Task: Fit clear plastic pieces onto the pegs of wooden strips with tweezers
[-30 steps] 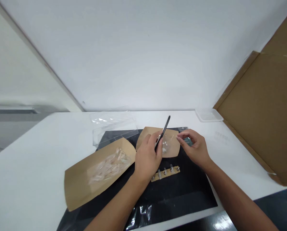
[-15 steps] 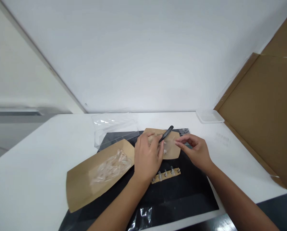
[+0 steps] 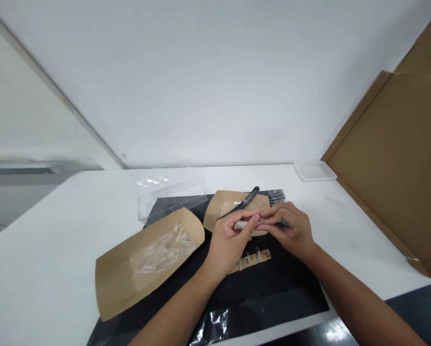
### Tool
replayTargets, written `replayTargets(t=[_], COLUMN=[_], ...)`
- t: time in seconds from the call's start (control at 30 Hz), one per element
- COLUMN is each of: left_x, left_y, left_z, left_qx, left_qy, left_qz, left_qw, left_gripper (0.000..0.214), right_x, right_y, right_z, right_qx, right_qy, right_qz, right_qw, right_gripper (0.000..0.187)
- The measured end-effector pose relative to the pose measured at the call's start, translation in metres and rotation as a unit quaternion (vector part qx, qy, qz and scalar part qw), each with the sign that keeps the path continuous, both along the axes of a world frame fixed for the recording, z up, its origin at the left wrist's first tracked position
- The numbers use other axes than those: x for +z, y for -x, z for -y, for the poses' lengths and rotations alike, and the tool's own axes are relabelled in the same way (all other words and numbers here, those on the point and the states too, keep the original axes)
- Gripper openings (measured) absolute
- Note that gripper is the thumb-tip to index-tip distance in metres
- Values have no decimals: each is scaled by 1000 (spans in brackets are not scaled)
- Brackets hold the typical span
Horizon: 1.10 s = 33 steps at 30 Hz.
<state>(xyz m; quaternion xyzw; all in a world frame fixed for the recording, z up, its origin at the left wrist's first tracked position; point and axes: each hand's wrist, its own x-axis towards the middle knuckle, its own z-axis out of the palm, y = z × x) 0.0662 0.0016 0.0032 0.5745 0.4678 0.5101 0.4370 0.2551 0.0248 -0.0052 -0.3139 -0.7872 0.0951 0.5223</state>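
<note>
My left hand [image 3: 232, 238] and my right hand [image 3: 289, 227] meet at the fingertips, both pinched, over the small brown card tray [image 3: 215, 204]. A small clear, whitish piece [image 3: 240, 224] shows between the left fingers. Whatever the right fingertips pinch is too small and covered to make out. A slim black tool with a curved end [image 3: 250, 196] slants across the tray just behind the left hand. Below the hands lies a brown strip [image 3: 252, 260] bearing several small upright clear pieces, its left end partly covered by my left wrist.
At left stands a long brown card tray [image 3: 118, 276] holding a heap of clear slender pieces [image 3: 165, 252]. Clear plastic lids [image 3: 168, 194] lie behind it. Grey pointed pieces [image 3: 276, 196], a shallow clear container [image 3: 314, 171] and a cardboard wall [image 3: 392, 168] are rightward. A black mat [image 3: 273, 298] lies underneath.
Both hands have come together: my left hand has turned and moved right off the black tool, and my right hand has closed in from the right. More of the small tray shows.
</note>
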Motion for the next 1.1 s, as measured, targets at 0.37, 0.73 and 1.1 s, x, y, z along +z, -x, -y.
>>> replayTargets(t=[0.37, 0.73, 1.1], left_x=[3, 1, -2], left_y=[1, -2, -1], left_z=[0, -1, 0], left_qx=[-38, -34, -61], left_qy=[70, 107, 90], left_qz=[13, 31, 25], left_qw=[997, 993, 994], left_gripper=[33, 40, 31], right_x=[13, 17, 15], right_y=[-15, -26, -22], right_z=[-3, -4, 8], right_qx=[34, 63, 26], right_qy=[12, 31, -23], right_qz=[125, 139, 151], right_qw=[991, 988, 988], right_gripper=[39, 24, 26])
